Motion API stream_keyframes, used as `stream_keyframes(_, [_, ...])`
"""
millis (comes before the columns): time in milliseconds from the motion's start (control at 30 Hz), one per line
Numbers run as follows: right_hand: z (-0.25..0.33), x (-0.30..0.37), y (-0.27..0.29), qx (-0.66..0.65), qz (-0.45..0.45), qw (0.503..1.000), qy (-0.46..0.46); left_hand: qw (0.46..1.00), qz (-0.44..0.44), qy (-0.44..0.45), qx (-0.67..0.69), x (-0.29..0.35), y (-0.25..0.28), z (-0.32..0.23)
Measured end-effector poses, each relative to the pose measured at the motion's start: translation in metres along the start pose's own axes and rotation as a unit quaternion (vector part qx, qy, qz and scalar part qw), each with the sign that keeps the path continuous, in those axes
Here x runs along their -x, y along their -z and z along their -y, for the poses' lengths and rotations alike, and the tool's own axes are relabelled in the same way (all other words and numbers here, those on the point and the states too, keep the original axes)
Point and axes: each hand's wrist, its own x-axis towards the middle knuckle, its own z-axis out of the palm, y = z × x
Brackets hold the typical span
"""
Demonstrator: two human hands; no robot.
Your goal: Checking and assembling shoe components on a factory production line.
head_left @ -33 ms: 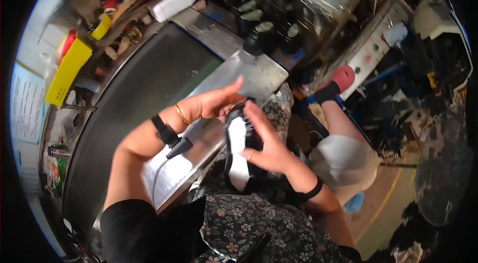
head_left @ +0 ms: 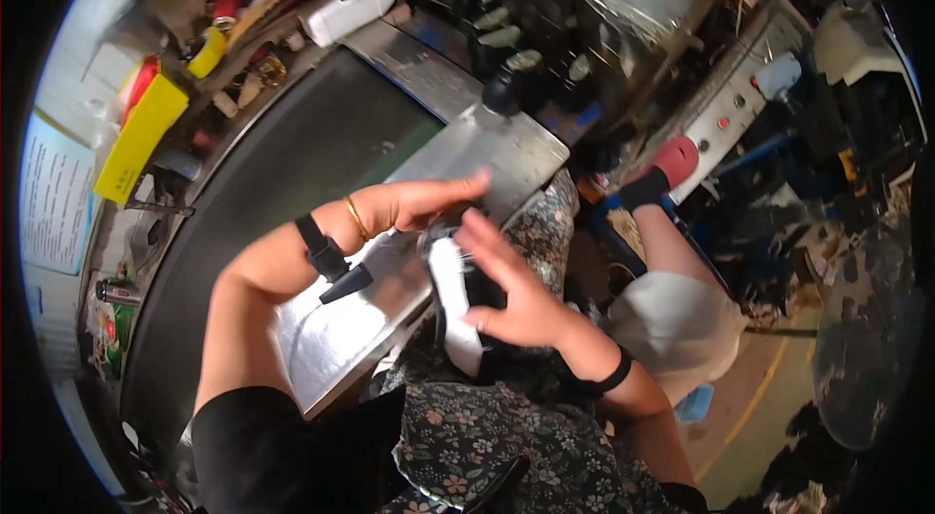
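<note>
Shifted slightly left, the shoe (head_left: 453, 305) seems best held steady, right hand (head_left: 529, 308) fingers spread, left hand (head_left: 421, 206) half-curled, grip unclear.

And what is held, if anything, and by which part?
Apparently a black-and-white shoe: left hand at its far end, right hand along its right side; exact grip is blurred.
</note>
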Motion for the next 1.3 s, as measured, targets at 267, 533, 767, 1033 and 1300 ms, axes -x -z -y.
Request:
stream_keyframes(267, [-0.007,0.045,0.152,0.029,0.116,0.971,-0.205,0.899,-0.392,-0.162,-0.114,0.118,-0.042,-0.046])
stream_keyframes(533, [-0.018,0.195,0.253,0.329,-0.069,0.843,-0.419,0.603,-0.618,-0.445,-0.237,0.075,0.110,-0.156])
stream_keyframes(767, [-0.014,0.197,0.220,0.303,-0.216,0.810,-0.454,0.511,-0.748,-0.001,-0.424,0.012,0.254,-0.204])
stream_keyframes(1033, [-0.008,0.168,0.230,0.314,-0.241,0.798,-0.454,0.427,-0.776,-0.356,-0.299,-0.055,0.269,-0.191])
stream_keyframes(1300, [-0.024,0.147,0.225,0.328,-0.240,0.827,-0.389,0.714,-0.393,-0.481,-0.322,-0.101,-0.021,0.044])
